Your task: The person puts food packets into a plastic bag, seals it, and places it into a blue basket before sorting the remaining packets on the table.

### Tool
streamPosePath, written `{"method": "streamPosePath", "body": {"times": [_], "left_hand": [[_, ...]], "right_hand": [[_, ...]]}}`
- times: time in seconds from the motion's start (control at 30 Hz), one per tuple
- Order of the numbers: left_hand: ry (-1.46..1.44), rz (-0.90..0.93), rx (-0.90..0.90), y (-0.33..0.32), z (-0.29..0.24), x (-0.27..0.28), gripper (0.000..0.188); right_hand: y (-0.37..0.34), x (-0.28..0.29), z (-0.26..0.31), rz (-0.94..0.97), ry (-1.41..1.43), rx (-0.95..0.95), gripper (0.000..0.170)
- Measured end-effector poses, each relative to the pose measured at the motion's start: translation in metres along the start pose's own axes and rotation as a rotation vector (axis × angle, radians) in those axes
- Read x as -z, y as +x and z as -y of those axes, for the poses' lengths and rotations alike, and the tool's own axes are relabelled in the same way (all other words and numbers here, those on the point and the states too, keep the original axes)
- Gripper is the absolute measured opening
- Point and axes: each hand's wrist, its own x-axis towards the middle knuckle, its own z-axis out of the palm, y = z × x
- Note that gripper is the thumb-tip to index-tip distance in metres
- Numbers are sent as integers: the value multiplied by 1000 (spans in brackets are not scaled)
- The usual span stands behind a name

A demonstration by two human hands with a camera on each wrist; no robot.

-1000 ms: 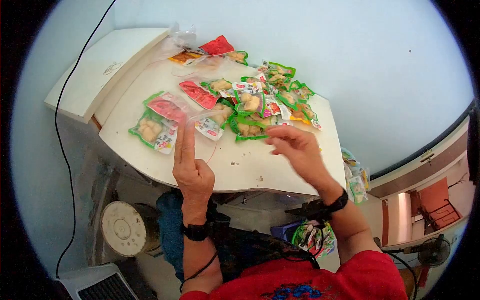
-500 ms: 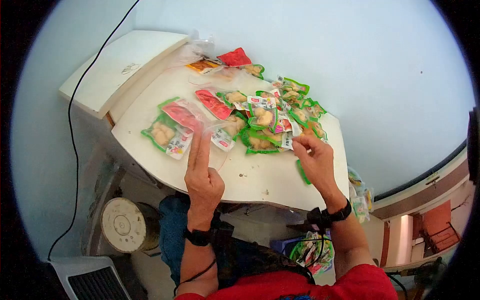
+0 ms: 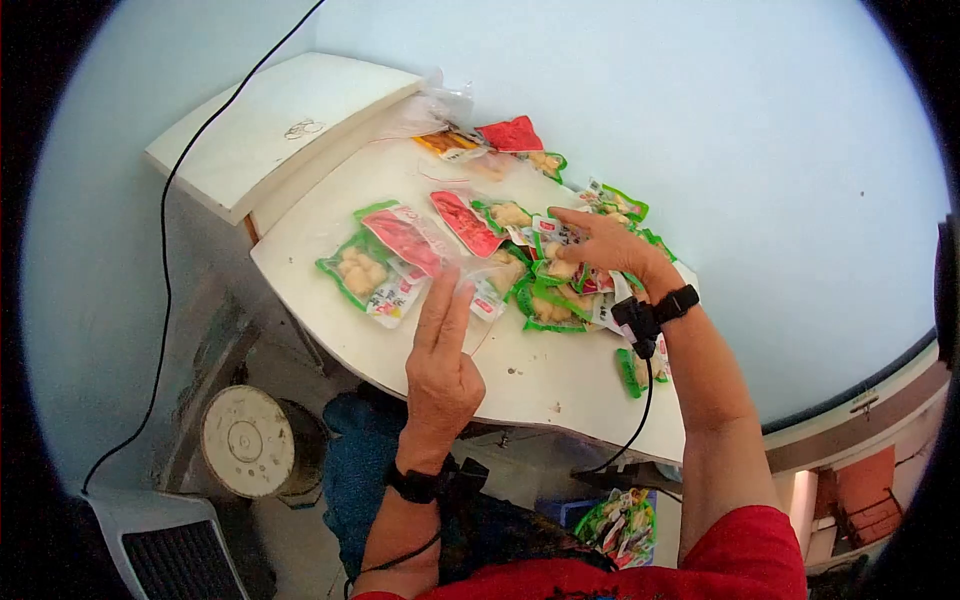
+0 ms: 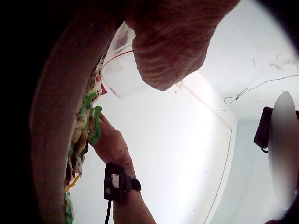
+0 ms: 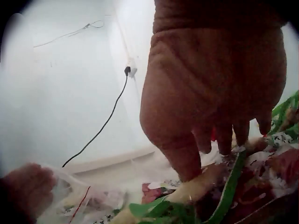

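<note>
My left hand (image 3: pixel 440 365) grips the mouth of a clear plastic bag (image 4: pixel 124 77) with a red line along it, two fingers extended along the film. Beneath the bag film lie a red packet (image 3: pixel 403 238) and a green-edged food packet (image 3: pixel 360 270) with pale lumps inside. My right hand (image 3: pixel 615 245) is over the heap of similar packets (image 3: pixel 550 310), its fingers spread and reaching down. In the right wrist view, thumb and fingertips touch a green-edged packet (image 5: pixel 229 191). Fingertips are partly hidden among the packaging.
Another red packet (image 3: pixel 467 222) lies between the bag and heap. More packets (image 3: pixel 510 134) sit at the back by the wall. One green-edged packet (image 3: pixel 632 373) lies near the right front edge. A raised white panel (image 3: pixel 290 130) bounds the left; a stool (image 3: pixel 245 440) stands below.
My right hand has moved from the table's right front, up and across onto the heap, its fingers spreading. The packet near the right edge now shows more. My left hand stays at the bag.
</note>
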Motion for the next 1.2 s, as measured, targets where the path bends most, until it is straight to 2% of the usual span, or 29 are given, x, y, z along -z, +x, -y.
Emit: {"method": "streamPosePath", "body": {"times": [0.03,0.13,0.17,0.27,0.3,0.4,0.53,0.57,0.67,0.77,0.87,0.9,1.0,1.07,1.2], "left_hand": [[-6,2,-3,0,0,0,75],[-7,1,-6,0,0,0,74],[-6,0,-9,0,0,0,74],[-9,1,-16,-1,0,0,64],[-9,6,-11,-1,0,1,63],[-10,14,-13,-1,0,2,61],[-9,11,-35,-1,2,1,58],[-7,11,-32,-2,2,1,57],[-9,17,-31,-2,1,2,56],[-9,9,-45,-2,3,2,55],[-27,-4,-40,-2,3,1,57],[-37,-4,-38,-2,4,1,58],[-53,1,-24,-1,7,1,65],[-37,-7,-19,-1,5,1,73],[-38,-7,-33,-1,3,1,75]], "right_hand": [[3,2,0,53,12,-18,75],[9,4,-17,65,14,107,82],[10,-4,-26,-38,72,159,76],[9,1,-16,-55,-63,89,62],[8,-2,-22,-117,-23,139,49],[9,4,-29,51,-36,-2,46],[8,-4,-40,0,217,-13,43],[15,-9,-60,5,198,-18,40],[3,2,-37,67,282,-193,33],[-2,7,-47,-16,202,-151,26],[-36,17,-15,-169,326,-184,20],[-50,19,-2,-140,570,-193,18],[-82,20,0,-145,804,-239,24],[-105,15,14,-91,993,-234,34],[-134,-11,20,-69,1226,-240,42]]}}
